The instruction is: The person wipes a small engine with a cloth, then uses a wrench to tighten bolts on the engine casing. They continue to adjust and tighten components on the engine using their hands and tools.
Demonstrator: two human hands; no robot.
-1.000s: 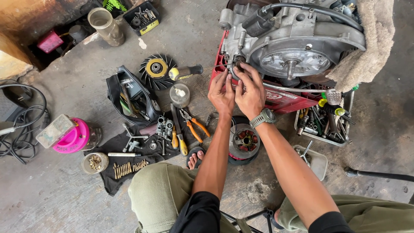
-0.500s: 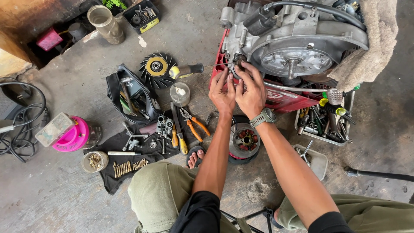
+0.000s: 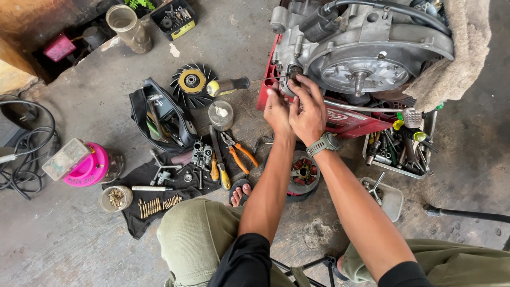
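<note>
Both hands, left hand (image 3: 277, 109) and right hand (image 3: 308, 109), pinch a small fitting (image 3: 291, 72) at the left of the engine casing (image 3: 366, 48), best worked with steady fingertip pressure

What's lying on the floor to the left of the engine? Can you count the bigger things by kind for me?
Pliers with orange handles: 1
Screwdrivers: 2
Round finned fan wheel: 1
Small lidded jars: 2
Pink container: 1
Total: 7
</note>
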